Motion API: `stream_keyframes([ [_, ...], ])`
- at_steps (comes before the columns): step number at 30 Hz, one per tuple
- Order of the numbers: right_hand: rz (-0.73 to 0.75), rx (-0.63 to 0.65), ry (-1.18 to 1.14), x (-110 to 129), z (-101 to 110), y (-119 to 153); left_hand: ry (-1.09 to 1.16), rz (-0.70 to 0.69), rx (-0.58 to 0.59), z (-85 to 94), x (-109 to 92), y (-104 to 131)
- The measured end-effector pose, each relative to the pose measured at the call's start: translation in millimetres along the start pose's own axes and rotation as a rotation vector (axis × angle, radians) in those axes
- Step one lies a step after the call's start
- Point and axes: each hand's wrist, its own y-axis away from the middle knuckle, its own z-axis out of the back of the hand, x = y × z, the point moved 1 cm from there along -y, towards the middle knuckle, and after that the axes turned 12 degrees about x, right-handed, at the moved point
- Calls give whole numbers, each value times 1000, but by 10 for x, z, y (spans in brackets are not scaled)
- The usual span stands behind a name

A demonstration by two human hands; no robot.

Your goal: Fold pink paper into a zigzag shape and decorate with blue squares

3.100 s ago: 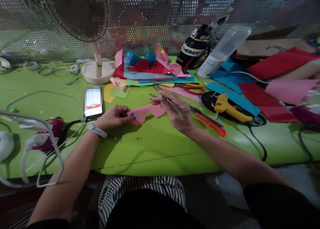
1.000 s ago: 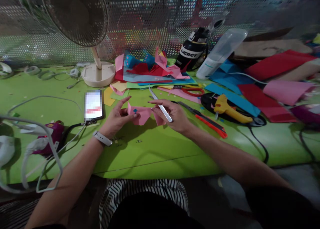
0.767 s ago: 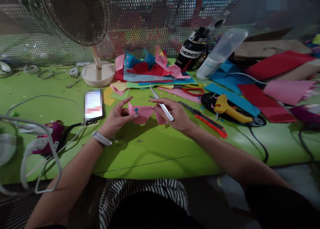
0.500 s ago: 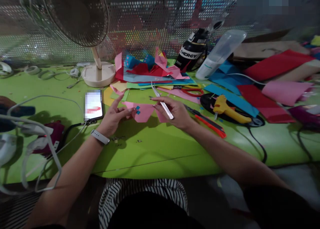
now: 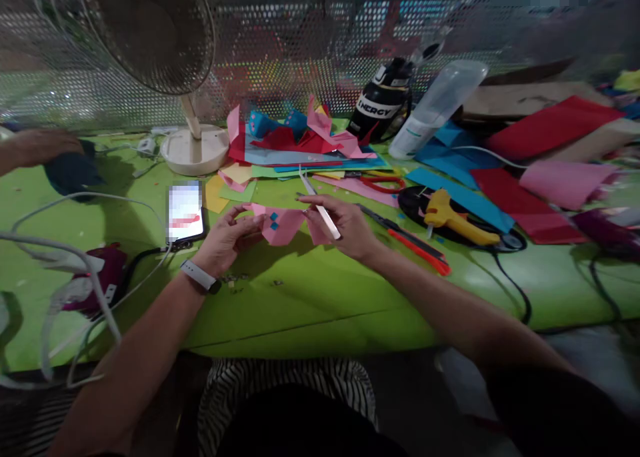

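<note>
A folded pink paper piece (image 5: 285,228) with two small blue diamonds on it hangs between my hands, a little above the green table. My left hand (image 5: 227,237) pinches its left end between thumb and fingers. In my right hand (image 5: 347,227), closed, lie silver tweezers (image 5: 326,218), their thin tips pointing up and away. The right fingertips also touch the paper's right side. Small loose bits (image 5: 235,282) lie on the table below my left hand.
A phone (image 5: 185,210) and a fan (image 5: 195,147) stand left. Coloured paper (image 5: 300,154) is piled behind. To the right are a cutter knife (image 5: 420,250), scissors (image 5: 380,182), a yellow glue gun (image 5: 457,220) and bottles (image 5: 375,104). Another person's hand (image 5: 40,149) holds dark blue material.
My left index finger has come down from pointing up and now curls at the paper's edge. The other person's hand and dark blue piece have moved farther into view at left.
</note>
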Motion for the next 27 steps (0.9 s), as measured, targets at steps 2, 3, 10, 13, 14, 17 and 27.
stream_keyframes([
  [2, -2, 9, -1, 8, 9, -21, 1, -38, -19, -1, 0, 7],
  [3, -4, 17, -3, 16, 16, -34, -11, -52, -17, -2, 4, 9],
  [10, -42, 106, -9, 66, 66, -132, -237, -138, 66, 38, 75, 3],
  [13, -66, 143, 20, 42, 57, -171, -304, -135, 45, 78, 101, -8],
  [14, -70, 156, 34, 27, 51, -188, -309, -130, 31, 89, 106, -11],
  [17, -65, 183, 101, -27, 34, -257, -300, -105, 0, 111, 108, -19],
  [27, 251, 344, 380, -47, 71, -587, 53, -122, -166, 116, 45, -46],
])
